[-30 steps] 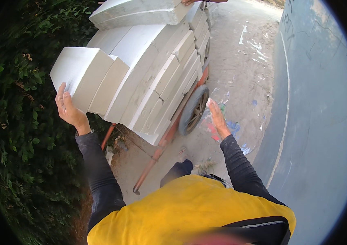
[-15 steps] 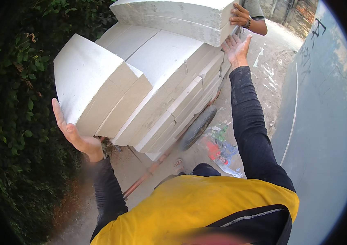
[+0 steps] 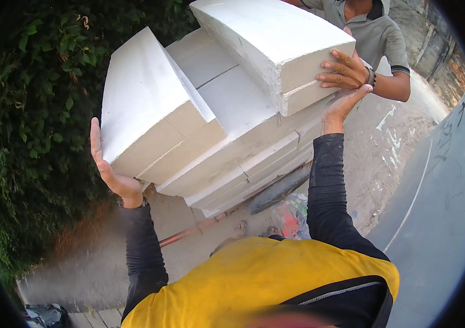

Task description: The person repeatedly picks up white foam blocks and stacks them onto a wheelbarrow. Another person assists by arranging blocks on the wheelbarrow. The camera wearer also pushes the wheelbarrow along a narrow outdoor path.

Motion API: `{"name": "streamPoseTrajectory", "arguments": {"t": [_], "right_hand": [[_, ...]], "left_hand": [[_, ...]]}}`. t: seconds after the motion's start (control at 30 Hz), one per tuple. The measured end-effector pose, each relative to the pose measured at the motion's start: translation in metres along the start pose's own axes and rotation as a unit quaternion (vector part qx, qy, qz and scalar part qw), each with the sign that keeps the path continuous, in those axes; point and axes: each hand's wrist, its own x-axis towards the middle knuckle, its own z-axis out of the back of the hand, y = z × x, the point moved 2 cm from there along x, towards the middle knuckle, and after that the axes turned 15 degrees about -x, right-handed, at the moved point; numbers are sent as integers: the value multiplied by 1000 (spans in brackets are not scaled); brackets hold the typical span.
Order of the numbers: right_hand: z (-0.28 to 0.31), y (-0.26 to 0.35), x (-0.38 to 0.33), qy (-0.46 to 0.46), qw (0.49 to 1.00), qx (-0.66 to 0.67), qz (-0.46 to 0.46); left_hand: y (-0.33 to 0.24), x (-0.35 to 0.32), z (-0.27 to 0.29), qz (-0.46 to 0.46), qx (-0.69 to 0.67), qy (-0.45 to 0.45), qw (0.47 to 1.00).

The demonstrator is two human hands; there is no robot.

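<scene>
Thick white slabs, like foam or light concrete, lie stacked (image 3: 227, 147) in front of me. My left hand (image 3: 113, 172) presses its flat palm and stretched fingers against the lower left corner of the upper left slabs (image 3: 139, 98). At the right, my right hand (image 3: 344, 109) is raised with its fingers extended, at the lower end of the upper right slabs (image 3: 270, 33); whether it touches them is hard to make out. A co-worker's hand (image 3: 347, 70) spreads over that same end, just above my fingers. Neither of my hands is wrapped round anything.
Under the stack are a dark wheel (image 3: 279, 191) and a rusty pipe (image 3: 183, 234) of a cart. Leafy bushes (image 3: 30, 136) line the left side. A grey-blue curved surface (image 3: 434, 218) borders the right. The co-worker in a grey shirt (image 3: 382, 38) stands beyond the stack.
The stack sits further right in view, and more of the co-worker shows. The upper right slabs appear lower and turned. My right hand has moved right, close against the co-worker's hand.
</scene>
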Motion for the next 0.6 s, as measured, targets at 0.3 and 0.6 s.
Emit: {"name": "streamPoseTrajectory", "arguments": {"t": [0.3,0.6], "right_hand": [[1,-21,-67,30,998,-47,13],[2,-40,-108,222,957,-177,51]], "left_hand": [[3,-1,5,6,31,-15,999],[4,-5,3,17,-4,-35,999]]}}
